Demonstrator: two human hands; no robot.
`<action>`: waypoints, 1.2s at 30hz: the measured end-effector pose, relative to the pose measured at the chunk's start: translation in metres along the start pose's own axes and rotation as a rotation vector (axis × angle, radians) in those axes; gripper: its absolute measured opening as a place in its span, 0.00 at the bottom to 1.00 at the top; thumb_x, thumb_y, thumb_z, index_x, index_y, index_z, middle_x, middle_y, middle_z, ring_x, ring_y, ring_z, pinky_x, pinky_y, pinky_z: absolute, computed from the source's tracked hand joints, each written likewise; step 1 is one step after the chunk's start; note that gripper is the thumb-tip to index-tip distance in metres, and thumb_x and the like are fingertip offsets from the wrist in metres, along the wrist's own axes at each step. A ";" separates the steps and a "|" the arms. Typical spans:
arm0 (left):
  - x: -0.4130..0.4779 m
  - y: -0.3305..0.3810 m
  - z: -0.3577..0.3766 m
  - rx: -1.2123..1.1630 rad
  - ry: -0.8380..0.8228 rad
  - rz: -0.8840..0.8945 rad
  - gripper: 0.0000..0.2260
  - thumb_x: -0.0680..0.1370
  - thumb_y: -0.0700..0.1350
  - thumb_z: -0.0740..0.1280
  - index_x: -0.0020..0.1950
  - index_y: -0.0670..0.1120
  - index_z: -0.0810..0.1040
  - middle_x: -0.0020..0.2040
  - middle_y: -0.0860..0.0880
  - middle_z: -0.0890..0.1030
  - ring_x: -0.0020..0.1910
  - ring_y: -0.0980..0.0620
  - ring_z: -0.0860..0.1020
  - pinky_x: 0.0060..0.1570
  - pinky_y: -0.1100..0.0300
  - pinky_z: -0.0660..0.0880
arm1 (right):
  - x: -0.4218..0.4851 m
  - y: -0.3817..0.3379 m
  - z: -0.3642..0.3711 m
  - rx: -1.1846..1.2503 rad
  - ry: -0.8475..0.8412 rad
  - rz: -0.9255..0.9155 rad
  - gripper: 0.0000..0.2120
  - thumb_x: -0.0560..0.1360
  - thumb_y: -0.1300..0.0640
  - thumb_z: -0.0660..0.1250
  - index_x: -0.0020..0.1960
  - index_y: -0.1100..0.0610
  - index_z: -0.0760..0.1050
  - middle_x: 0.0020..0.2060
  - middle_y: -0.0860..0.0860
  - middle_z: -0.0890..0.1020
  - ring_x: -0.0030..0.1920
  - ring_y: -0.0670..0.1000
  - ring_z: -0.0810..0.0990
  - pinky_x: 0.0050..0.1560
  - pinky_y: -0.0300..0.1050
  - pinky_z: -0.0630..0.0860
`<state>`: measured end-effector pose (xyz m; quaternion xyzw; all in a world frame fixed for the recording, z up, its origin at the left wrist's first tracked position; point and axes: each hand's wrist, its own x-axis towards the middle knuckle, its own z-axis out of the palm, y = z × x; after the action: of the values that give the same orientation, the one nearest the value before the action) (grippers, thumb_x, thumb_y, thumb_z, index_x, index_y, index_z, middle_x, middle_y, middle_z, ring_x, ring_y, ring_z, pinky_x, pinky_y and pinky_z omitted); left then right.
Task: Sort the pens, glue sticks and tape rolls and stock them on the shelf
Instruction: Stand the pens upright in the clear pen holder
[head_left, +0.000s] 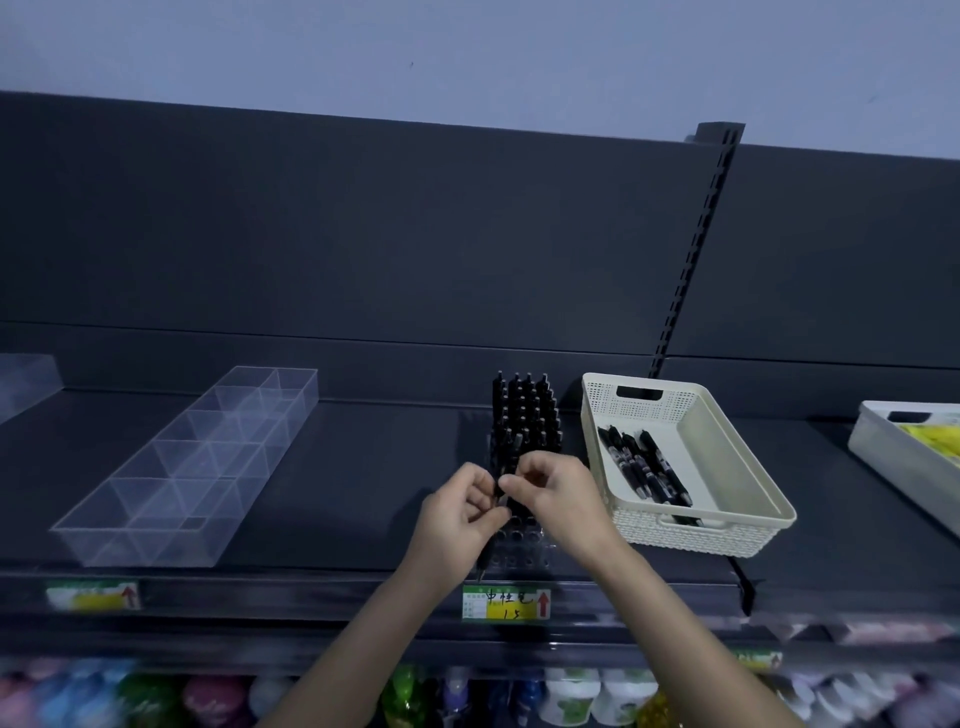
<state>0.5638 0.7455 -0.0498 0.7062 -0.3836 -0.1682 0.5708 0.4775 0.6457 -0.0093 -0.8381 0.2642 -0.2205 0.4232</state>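
Note:
A clear pen stand (524, 553) on the dark shelf (363, 467) holds several upright black pens (524, 410) in its back rows; its front holes show bare. My left hand (462, 514) grips black pens whose tips stick out below it near the shelf's front edge. My right hand (556, 493) pinches the top of a black pen over the stand's middle. To the right, a cream basket (769, 488) holds several loose black pens (644, 470).
A clear divided tray (176, 478) lies on the shelf at left, another clear box (26, 379) at far left. A grey bin (883, 457) with yellow items sits at far right. A price tag (506, 603) hangs below the stand. Bottles fill the lower shelf.

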 end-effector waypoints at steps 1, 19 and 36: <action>0.002 0.000 -0.002 0.036 0.010 0.011 0.09 0.74 0.37 0.69 0.41 0.50 0.73 0.36 0.52 0.74 0.37 0.54 0.73 0.39 0.67 0.72 | 0.002 0.002 -0.002 0.001 0.034 0.004 0.15 0.74 0.60 0.67 0.31 0.55 0.69 0.29 0.53 0.76 0.31 0.49 0.75 0.35 0.41 0.71; 0.012 -0.041 -0.001 0.636 -0.141 0.060 0.18 0.76 0.53 0.66 0.64 0.49 0.76 0.59 0.52 0.75 0.61 0.55 0.68 0.59 0.63 0.68 | 0.013 0.023 0.012 -0.389 0.008 -0.100 0.11 0.79 0.56 0.60 0.40 0.58 0.63 0.27 0.47 0.69 0.27 0.46 0.67 0.28 0.41 0.61; 0.012 -0.035 -0.004 0.620 -0.159 0.030 0.17 0.75 0.52 0.67 0.62 0.48 0.77 0.57 0.50 0.75 0.60 0.54 0.68 0.59 0.61 0.68 | 0.012 0.021 0.013 -0.410 0.021 -0.107 0.08 0.78 0.54 0.61 0.44 0.59 0.69 0.32 0.50 0.76 0.38 0.54 0.77 0.38 0.45 0.69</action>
<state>0.5864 0.7411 -0.0789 0.8253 -0.4704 -0.0897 0.2993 0.4895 0.6357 -0.0319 -0.9171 0.2630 -0.1931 0.2289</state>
